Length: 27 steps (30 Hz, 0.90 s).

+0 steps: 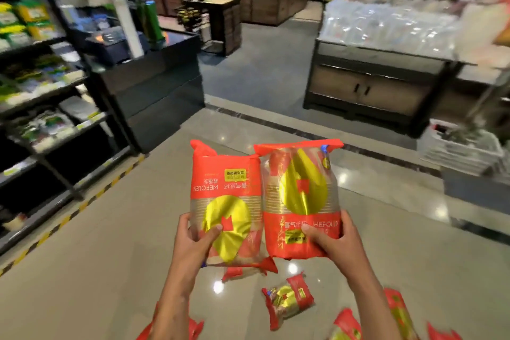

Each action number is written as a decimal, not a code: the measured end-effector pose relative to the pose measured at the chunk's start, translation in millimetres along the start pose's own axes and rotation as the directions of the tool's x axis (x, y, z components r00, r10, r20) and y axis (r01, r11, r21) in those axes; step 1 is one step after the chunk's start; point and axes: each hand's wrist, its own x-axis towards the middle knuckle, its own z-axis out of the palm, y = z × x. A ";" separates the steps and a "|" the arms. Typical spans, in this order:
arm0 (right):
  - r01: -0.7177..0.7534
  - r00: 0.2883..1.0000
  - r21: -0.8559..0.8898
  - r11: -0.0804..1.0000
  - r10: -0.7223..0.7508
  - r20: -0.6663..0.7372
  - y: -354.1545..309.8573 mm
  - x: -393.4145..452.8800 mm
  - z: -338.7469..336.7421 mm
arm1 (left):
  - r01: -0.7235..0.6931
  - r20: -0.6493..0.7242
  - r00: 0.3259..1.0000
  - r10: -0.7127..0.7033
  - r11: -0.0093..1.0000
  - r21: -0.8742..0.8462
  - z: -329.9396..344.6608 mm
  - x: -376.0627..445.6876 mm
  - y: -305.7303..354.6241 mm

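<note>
Left hand point(197, 240) and right hand point(335, 243) each grip a pack.
Left pack point(226, 182) reads WEFOLEN inverted, right pack point(303, 190) upright; stacked cups point(271, 196) show inside.

Left hand point(194, 240) showing bare, thumbnail looking short and plain, fingers looking slender. Right hand point(335, 243) showing bare likewise, nails looking short. Left forearm point(176, 292) running bare from wrist to bottom frame edge, looking slim. Right forearm point(368, 295) running bare to bottom edge too. Lower parts of both forearms blurring slightly. Sleeves, clothing falling outside frame.
</note>
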 end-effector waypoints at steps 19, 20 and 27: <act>0.039 0.427 0.044 0.998 0.023 -0.904 23.5 -434.1 -212.4 | -0.034 0.863 0.501 -0.069 0.995 0.099 244.7 -256.3 -43.2; 0.050 0.366 0.040 0.998 0.019 -0.930 27.7 -464.7 -216.9 | -0.040 0.889 0.453 -0.065 0.995 0.093 255.9 -283.9 -48.0; 0.103 0.029 0.044 0.994 0.041 -0.999 79.9 -675.2 -234.0 | 0.015 0.981 0.131 -0.144 0.990 0.143 277.6 -496.7 -106.5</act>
